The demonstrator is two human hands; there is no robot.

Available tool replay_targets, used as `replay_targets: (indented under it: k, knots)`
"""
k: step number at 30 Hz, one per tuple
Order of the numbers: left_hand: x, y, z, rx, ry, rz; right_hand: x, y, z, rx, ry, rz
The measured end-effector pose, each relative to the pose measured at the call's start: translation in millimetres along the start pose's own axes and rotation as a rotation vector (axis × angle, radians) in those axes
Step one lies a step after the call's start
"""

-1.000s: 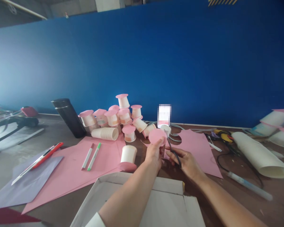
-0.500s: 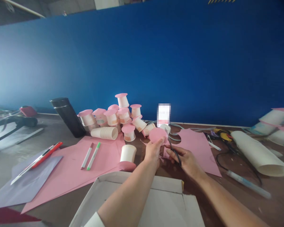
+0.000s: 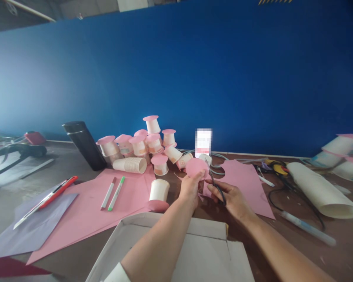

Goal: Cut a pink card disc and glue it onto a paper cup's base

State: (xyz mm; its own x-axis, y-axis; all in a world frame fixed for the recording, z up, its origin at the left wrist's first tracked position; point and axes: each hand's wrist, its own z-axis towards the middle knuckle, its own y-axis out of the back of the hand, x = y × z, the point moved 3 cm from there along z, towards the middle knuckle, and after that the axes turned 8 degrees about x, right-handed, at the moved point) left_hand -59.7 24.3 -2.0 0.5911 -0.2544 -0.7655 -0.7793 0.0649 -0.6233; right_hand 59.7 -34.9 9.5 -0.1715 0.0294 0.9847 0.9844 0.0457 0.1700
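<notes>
Head view: left hand (image 3: 190,188) pinches pink paper disc (image 3: 195,167) above table; right hand (image 3: 231,197) grips scissors (image 3: 216,185), blades at disc's right edge. Open white box (image 3: 176,250) crowds near side; free table strip between box and hands. Disc and hands barely shifted since half-second ago. Cup pile (image 3: 144,145), upturned cup (image 3: 159,190), pens (image 3: 113,193), pink sheet (image 3: 244,184) ring work spot.

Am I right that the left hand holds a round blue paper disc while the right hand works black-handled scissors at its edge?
Not quite: in the head view the round paper disc in the left hand is pink, not blue. The right hand does work the black-handled scissors at its edge.
</notes>
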Motion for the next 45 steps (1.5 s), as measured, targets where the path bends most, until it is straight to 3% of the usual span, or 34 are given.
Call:
replay_targets:
  k: [45]
  knots:
    - [-2.9,0.3,0.2,-0.062,0.044,-0.038,-3.2,-0.3,1.4,-0.013,0.001,-0.013]
